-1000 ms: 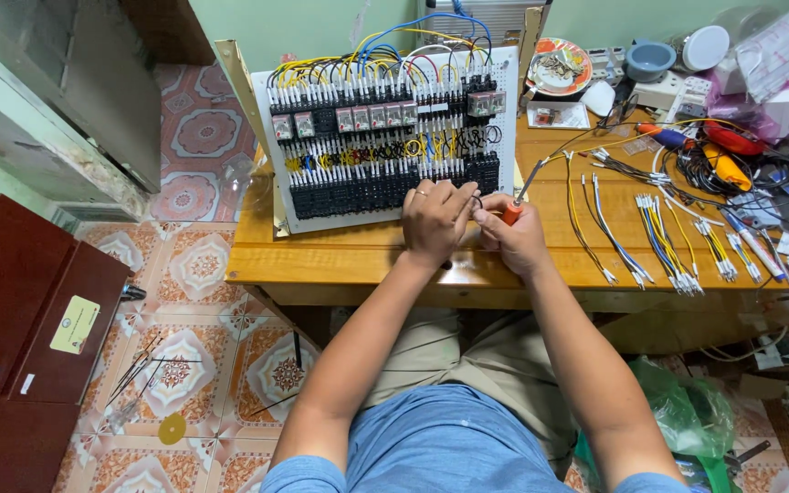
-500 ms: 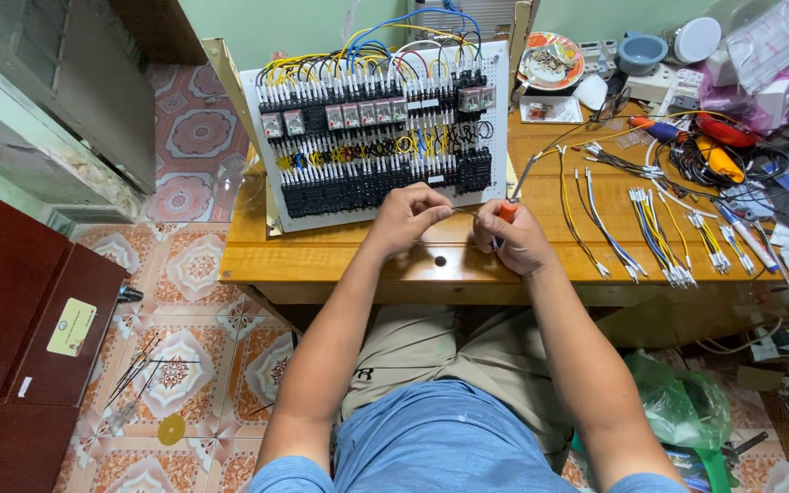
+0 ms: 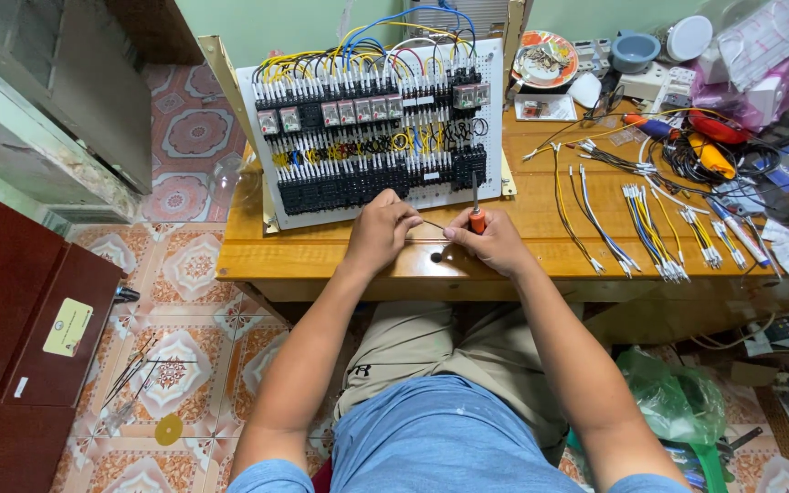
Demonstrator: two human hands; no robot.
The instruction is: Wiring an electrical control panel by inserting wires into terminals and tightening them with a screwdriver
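Note:
A white control panel (image 3: 372,128) packed with black terminal blocks, relays and coloured wires leans at the back of a wooden table (image 3: 559,228). My right hand (image 3: 490,242) grips an orange-handled screwdriver (image 3: 476,212), its shaft pointing up toward the panel's lower edge. My left hand (image 3: 383,230) rests on the table just in front of the panel, fingers pinched on a thin wire (image 3: 431,225) that runs across to my right hand.
Bundles of cut wires with ferrules (image 3: 650,224) lie to the right. Further right are orange-handled tools (image 3: 710,151), a plate (image 3: 545,57), a bowl (image 3: 634,50) and clutter. A dark red cabinet (image 3: 11,319) stands at left; a green plastic bag (image 3: 673,402) lies on the floor.
Both hands have drawn back from the panel toward the table's front edge. The screwdriver now stands upright in my right hand, and the view has shifted slightly.

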